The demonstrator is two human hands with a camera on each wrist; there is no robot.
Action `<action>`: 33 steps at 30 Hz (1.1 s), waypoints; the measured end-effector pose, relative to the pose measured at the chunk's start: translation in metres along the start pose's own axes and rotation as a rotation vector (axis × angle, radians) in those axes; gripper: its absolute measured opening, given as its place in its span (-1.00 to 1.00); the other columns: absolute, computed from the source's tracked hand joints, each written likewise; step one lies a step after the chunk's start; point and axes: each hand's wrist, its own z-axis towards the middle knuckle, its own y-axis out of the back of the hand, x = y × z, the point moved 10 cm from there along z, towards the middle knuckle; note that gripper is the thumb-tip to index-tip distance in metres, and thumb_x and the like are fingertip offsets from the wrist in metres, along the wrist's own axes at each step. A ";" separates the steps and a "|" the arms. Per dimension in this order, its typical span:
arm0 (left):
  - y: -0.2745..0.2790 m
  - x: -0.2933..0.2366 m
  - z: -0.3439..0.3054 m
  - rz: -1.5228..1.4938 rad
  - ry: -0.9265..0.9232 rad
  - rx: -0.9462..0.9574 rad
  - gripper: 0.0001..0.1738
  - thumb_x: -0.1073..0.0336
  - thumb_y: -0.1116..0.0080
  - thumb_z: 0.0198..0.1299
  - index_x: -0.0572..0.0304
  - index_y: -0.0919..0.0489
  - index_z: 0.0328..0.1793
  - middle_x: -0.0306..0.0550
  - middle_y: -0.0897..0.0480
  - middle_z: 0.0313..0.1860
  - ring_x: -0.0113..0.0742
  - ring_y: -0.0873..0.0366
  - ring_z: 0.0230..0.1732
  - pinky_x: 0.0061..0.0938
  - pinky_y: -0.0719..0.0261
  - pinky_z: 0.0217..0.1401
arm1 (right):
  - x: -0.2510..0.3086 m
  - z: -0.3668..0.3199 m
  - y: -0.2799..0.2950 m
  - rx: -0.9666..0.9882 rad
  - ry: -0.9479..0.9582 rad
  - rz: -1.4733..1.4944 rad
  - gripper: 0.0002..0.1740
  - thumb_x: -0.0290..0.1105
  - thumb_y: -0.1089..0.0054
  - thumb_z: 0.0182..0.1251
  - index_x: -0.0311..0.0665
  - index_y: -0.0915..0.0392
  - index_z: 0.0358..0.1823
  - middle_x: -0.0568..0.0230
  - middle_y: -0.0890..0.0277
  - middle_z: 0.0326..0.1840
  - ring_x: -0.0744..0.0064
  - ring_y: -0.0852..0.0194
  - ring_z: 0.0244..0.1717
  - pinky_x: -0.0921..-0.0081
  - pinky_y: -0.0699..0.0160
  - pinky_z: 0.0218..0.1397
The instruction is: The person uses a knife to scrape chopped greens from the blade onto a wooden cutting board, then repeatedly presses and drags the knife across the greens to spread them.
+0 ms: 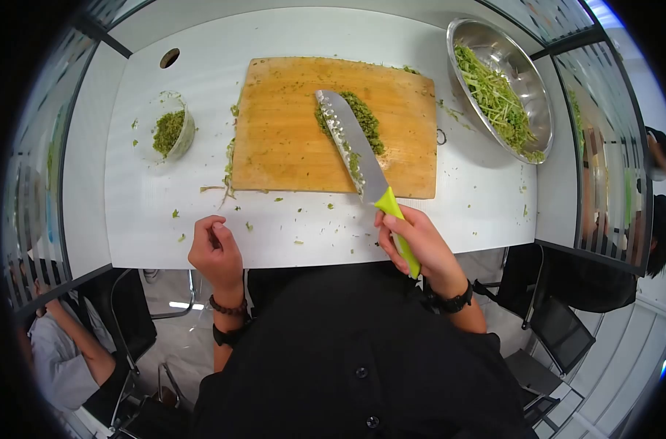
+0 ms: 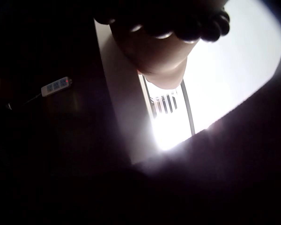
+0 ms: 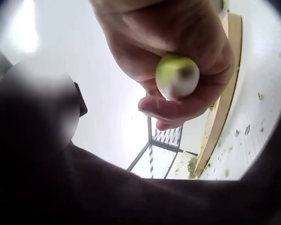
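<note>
A wooden cutting board (image 1: 289, 139) lies on the white table (image 1: 143, 219), with a pile of chopped greens (image 1: 364, 121) on its right half. My right hand (image 1: 413, 241) grips the lime-green handle (image 3: 177, 76) of a knife; its steel blade (image 1: 348, 143) lies across the board beside the pile, with bits of green stuck to it. My left hand (image 1: 216, 252) rests at the table's near edge with fingers loosely curled, holding nothing. The left wrist view shows only the underside of that hand (image 2: 159, 56) and a ceiling light.
A steel bowl (image 1: 527, 66) with long green sprouts stands at the back right. A small clear bowl (image 1: 186, 135) of chopped greens sits left of the board. Green scraps litter the table. People sit at both sides; a power strip (image 2: 55, 86) is visible.
</note>
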 end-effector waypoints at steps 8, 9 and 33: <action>-0.002 0.002 -0.001 -0.007 -0.011 0.004 -0.85 0.46 -0.03 0.41 0.32 -0.60 -0.20 -0.32 -0.39 -0.60 -0.63 -0.23 -0.59 -0.62 -0.18 -0.56 | 0.000 -0.003 0.010 -0.048 0.034 0.038 -0.63 -0.14 0.02 0.62 -0.33 -0.47 -0.22 0.33 -0.37 -0.67 0.61 -0.24 -0.81 0.65 -0.23 -0.77; -0.001 0.003 -0.002 -0.011 -0.009 0.004 -0.85 0.46 -0.03 0.41 0.32 -0.60 -0.20 -0.32 -0.39 -0.60 -0.63 -0.23 -0.59 -0.62 -0.18 -0.56 | 0.001 -0.006 0.008 -0.032 0.069 0.077 -0.63 -0.14 0.02 0.62 -0.33 -0.47 -0.23 0.34 -0.37 -0.68 0.60 -0.24 -0.81 0.65 -0.23 -0.77; -0.004 0.005 -0.001 -0.021 0.010 0.021 -0.85 0.45 -0.03 0.41 0.32 -0.60 -0.20 -0.35 -0.38 -0.61 -0.66 -0.23 -0.58 -0.64 -0.17 -0.55 | -0.024 -0.016 0.019 -0.126 -0.061 0.125 -0.69 -0.17 -0.07 0.59 -0.23 -0.34 -0.26 0.31 -0.34 -0.66 0.51 -0.30 -0.81 0.57 -0.32 -0.76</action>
